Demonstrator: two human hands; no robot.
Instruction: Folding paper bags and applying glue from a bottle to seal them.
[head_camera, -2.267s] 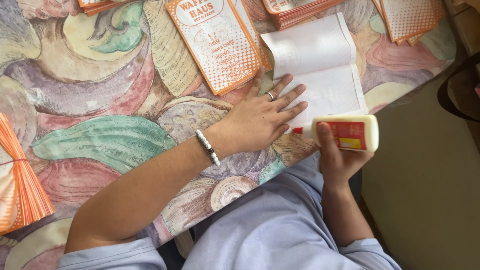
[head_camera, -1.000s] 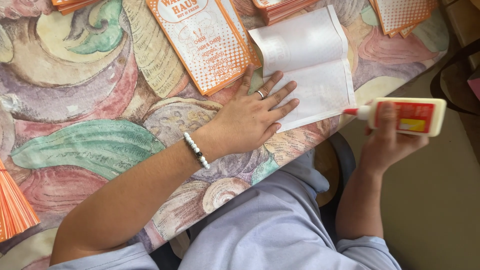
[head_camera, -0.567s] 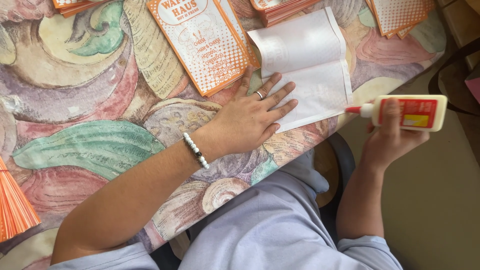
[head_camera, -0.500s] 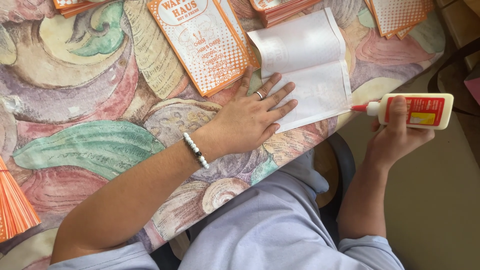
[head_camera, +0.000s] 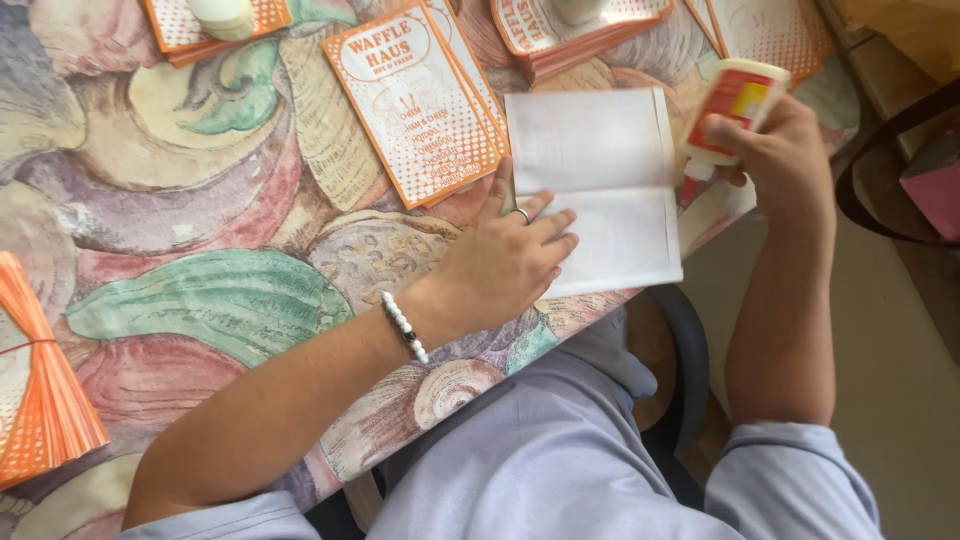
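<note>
Your left hand (head_camera: 505, 262) lies flat on the white paper (head_camera: 600, 190), with the fingers spread a little and pressing it down. There is a ring on one finger and a bead bracelet (head_camera: 405, 327) on your wrist. Your right hand (head_camera: 775, 155) is wrapped around a glue bottle (head_camera: 735, 100). The bottle is white with a red and yellow label. You hold it tipped over, with its red tip pointing down at the right edge of the paper.

The white paper is a sheet with a fold line across its middle. It lies near the edge of the table (head_camera: 200, 220), right in front of you. The table has a cloth with big swirls of green, pink and purple.

Just left of the paper is a small stack of orange and white cards (head_camera: 420, 105), and it touches the paper's top left corner. More orange card stacks (head_camera: 585, 30) lie further up the table, at the top of the picture. One more stack (head_camera: 215, 25) sits at the top left with a white thing on it. At the far left edge lies a bundle of orange strips (head_camera: 45, 400), tied together.
</note>
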